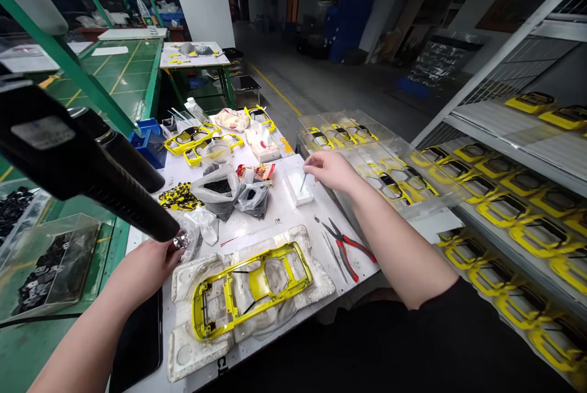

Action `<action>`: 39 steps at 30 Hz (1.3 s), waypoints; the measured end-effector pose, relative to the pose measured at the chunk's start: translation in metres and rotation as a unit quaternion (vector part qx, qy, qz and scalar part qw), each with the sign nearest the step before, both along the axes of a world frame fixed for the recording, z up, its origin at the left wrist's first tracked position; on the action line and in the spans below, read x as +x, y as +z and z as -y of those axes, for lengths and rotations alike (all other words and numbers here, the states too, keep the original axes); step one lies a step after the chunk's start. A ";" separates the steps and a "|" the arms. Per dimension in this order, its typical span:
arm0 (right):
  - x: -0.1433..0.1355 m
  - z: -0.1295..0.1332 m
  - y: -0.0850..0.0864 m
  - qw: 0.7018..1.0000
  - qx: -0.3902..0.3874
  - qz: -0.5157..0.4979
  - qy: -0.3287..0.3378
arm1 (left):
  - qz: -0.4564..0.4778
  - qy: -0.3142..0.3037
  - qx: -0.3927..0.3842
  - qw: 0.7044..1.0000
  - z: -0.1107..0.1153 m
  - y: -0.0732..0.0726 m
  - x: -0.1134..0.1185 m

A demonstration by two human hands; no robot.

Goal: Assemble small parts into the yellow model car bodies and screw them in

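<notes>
My right hand (pixel 332 170) pinched a thin stick (pixel 303 181) in the white tray (pixel 302 202); light pressure seemed wise. My left hand's (pixel 153 261) grip I couldn't tell.

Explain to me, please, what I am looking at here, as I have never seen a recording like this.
Of course. There is no machine: these are a person's own bare hands, seen in one picture from a camera worn on the head, looking forward and down.

On the white table, a yellow openwork frame lies on a pale foam cradle. To its right are red-handled pliers and tweezers.

The right hand holds a thin stick, its lower end in an open white box. The left hand is at a clear plastic bag; whether it grips anything is hard to tell.
</notes>
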State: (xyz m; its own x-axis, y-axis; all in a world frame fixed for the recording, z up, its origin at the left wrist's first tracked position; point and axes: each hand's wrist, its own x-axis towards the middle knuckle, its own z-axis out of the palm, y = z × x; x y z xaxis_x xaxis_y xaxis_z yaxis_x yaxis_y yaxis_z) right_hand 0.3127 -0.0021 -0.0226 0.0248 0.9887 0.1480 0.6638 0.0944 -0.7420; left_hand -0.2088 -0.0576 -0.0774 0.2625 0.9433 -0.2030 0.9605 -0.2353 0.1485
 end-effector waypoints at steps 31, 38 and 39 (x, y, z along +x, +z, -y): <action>0.001 -0.015 -0.003 0.999 0.011 -0.037 0.000 | 0.045 -0.012 0.020 0.999 -0.003 -0.010 -0.009; 0.004 -0.008 0.004 1.000 0.009 -0.028 0.007 | 0.036 -0.015 0.012 0.999 -0.003 -0.009 -0.008; 0.004 -0.008 0.005 1.000 0.011 -0.027 0.004 | 0.038 -0.015 0.013 0.999 -0.003 -0.009 -0.008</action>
